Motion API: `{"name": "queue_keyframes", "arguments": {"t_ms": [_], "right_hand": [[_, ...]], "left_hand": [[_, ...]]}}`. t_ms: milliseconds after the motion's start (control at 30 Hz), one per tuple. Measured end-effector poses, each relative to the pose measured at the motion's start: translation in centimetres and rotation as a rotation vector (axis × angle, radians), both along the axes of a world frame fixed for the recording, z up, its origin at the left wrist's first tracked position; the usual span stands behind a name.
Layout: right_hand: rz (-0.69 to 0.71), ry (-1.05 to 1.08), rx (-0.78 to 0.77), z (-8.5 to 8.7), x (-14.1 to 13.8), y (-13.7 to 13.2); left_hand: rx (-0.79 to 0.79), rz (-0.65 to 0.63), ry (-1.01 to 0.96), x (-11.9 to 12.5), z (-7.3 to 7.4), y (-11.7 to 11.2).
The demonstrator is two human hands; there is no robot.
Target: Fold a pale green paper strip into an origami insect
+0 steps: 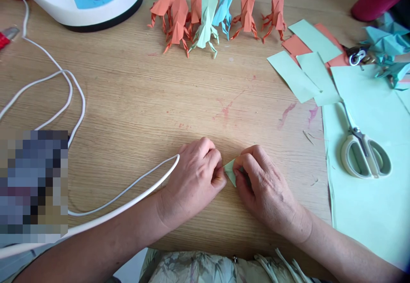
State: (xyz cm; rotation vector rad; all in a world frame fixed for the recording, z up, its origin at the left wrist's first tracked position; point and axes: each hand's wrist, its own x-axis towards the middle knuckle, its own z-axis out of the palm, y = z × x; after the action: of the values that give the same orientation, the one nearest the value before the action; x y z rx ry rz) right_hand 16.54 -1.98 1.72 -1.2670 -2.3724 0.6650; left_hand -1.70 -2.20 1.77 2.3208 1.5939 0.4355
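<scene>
Between my two hands is a small piece of pale green folded paper (230,172), low over the wooden table. My left hand (198,172) is closed, its thumb and fingers pinched at the paper's left tip. From the other side, my right hand (265,189) pinches the paper's right part between thumb and bent fingers. Most of the paper is hidden behind the fingers, so its full shape cannot be made out. A white cable (153,190) passes over my left forearm and loops beside that wrist.
Several folded paper figures, including a pale green one (206,18), stand at the back. Paper strips (293,75) lie at right, with scissors (365,154) on green sheets (368,214). A white appliance (57,1) stands back left; a blurred-out object (32,184) is at left.
</scene>
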Motion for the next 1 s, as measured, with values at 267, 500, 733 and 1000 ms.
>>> {"name": "queue_keyframes", "arguments": {"t_ms": [267, 500, 733, 1000], "right_hand": [[0.018, 0.09, -0.062, 0.0, 0.7, 0.1], [0.084, 0.207, -0.109, 0.0, 1.8, 0.7], [0.399, 0.086, 0.03, -0.5, 4.2, 1.4], [0.532, -0.046, 0.198, 0.1, 4.2, 2.0]], "left_hand": [[-0.024, 0.012, -0.002, 0.0, 0.1, 0.1], [-0.008, -0.001, -0.02, -0.2, -0.2, 0.1], [-0.015, -0.007, -0.024, -0.3, -0.2, 0.1], [-0.021, -0.013, -0.031, -0.4, -0.2, 0.2]]}}
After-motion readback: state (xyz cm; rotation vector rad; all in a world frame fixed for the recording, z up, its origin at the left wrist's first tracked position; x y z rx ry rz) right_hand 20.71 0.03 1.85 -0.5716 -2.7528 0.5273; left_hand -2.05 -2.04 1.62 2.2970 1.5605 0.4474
